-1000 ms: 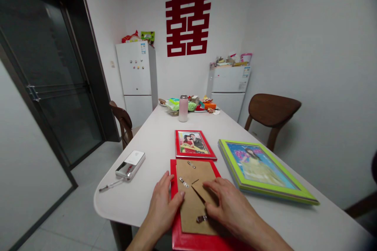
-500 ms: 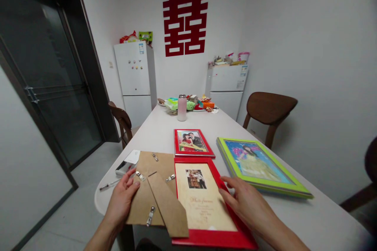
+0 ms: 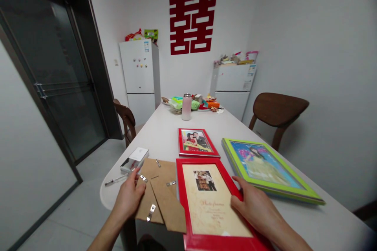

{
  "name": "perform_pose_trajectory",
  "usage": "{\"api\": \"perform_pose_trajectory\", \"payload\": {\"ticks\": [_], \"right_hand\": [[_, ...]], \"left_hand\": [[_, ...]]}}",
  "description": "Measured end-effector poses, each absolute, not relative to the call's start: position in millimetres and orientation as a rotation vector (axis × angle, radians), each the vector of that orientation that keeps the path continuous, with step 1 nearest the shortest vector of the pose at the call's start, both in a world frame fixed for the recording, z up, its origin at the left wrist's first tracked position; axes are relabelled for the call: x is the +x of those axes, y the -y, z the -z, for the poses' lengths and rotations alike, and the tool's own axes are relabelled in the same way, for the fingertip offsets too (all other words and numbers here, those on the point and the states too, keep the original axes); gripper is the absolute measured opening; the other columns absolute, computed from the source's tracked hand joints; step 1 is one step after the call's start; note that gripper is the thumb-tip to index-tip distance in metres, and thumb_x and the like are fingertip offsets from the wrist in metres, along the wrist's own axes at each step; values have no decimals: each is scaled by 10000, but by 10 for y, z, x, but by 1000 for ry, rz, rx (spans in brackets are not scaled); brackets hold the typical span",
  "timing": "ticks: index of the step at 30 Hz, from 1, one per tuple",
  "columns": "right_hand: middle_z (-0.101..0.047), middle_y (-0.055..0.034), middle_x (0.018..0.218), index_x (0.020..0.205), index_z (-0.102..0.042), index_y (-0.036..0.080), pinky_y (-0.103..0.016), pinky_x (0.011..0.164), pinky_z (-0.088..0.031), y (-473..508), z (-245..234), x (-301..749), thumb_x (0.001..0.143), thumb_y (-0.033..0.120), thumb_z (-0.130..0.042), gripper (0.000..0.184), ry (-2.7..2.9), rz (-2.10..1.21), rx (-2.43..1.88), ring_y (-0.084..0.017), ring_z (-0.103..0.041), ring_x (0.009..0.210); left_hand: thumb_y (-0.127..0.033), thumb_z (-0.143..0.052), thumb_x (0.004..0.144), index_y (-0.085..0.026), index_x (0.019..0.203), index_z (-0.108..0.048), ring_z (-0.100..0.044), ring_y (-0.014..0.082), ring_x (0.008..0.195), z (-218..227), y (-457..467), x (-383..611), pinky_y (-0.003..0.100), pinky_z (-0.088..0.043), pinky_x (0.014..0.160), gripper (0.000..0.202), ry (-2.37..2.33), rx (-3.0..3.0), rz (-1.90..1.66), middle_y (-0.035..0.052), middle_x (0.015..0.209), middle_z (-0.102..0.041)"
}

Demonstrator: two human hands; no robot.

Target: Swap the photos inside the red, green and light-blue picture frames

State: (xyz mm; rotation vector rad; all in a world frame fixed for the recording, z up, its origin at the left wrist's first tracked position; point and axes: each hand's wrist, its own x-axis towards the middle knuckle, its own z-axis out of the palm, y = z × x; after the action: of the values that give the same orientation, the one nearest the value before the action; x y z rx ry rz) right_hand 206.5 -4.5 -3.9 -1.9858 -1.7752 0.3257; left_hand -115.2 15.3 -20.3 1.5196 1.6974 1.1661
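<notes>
My left hand [image 3: 131,195] is closed on the left edge of a brown frame backing board [image 3: 169,172], which has metal clips and a fold-out stand leg. The board rests near the table's front edge. My right hand [image 3: 253,206] grips the right side of a red photo frame [image 3: 216,242], thumb on top and fingers partly hidden behind the edge. Inside that frame shows a cream insert sheet [image 3: 212,215] with a small printed picture. Beyond it lies a smaller red framed photo [image 3: 198,142]. To the right is a larger green framed photo [image 3: 269,166].
A pen [image 3: 116,180] and a small white-topped box [image 3: 134,159] lie left of the board. Farther back on the white table [image 3: 159,133] stand a pink bottle [image 3: 186,107] and a pile of packets [image 3: 176,103]. Wooden chairs [image 3: 278,110] flank the table.
The backing board has slid clear of the red frame's left side, uncovering its edge. My right hand has closed on the frame's right side. The whole view has shifted slightly.
</notes>
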Motion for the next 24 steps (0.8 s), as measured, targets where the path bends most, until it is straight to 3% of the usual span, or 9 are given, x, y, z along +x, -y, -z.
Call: {"api": "perform_pose_trajectory", "payload": {"ticks": [2,6,9,12,16,21,24], "right_hand": [[-628,-137,913,1205,-364,69,-327,713,-422,77,-5,2074,612,203,-411,610,1618,-558,-1891,-241,-594,789],[-649,-79,875,1318,-69,166,-315,561,-460,187,-167,2039,666,264,-390,734,1133,-1286,-1508,-197,-621,609],[-647,-71,892,1320,20,208,-316,528,-462,257,-301,1984,657,295,-450,817,909,-1456,-1355,-192,-620,574],[-649,-53,874,1316,24,242,-310,523,-460,293,-397,1923,646,297,-509,858,873,-1459,-1297,-177,-607,543],[-647,1,726,1313,-36,263,-270,495,-441,299,-429,1881,634,312,-574,868,919,-1438,-1233,-138,-557,468],[-546,62,480,1315,-103,167,-219,439,-395,246,-321,1964,644,328,-564,830,1054,-1290,-1355,-122,-506,423],[-584,40,532,1303,-168,125,-228,469,-415,193,-214,2052,644,312,-533,776,1168,-1156,-1456,-136,-536,476]], "left_hand": [[-240,-504,672,-171,1127,-440,-542,233,889,183,-138,-1120,331,-363,800,464,-1739,1622,-1126,52,916,-590],[-197,-484,682,-147,1108,-461,-454,242,1036,95,-106,-994,369,-295,903,430,-1842,1941,-1055,86,1074,-533],[-187,-477,692,-154,1113,-459,-409,229,1087,-21,12,-722,385,-270,943,423,-1750,2044,-1130,86,1139,-495],[-224,-518,693,-160,1160,-426,-357,248,1139,-120,232,-258,420,-258,961,481,-1415,2054,-1069,105,1218,-442],[-264,-640,583,-114,1209,-375,-290,313,1170,-169,451,336,453,-259,965,697,-1048,2199,-917,144,1305,-318],[-84,-466,622,-127,1187,-391,-484,238,958,-294,443,395,364,-402,844,571,-985,2300,-1069,114,1053,-538],[-96,-436,656,-143,1193,-371,-538,197,811,-376,399,111,306,-446,734,542,-1196,2099,-1256,85,947,-564]]}}
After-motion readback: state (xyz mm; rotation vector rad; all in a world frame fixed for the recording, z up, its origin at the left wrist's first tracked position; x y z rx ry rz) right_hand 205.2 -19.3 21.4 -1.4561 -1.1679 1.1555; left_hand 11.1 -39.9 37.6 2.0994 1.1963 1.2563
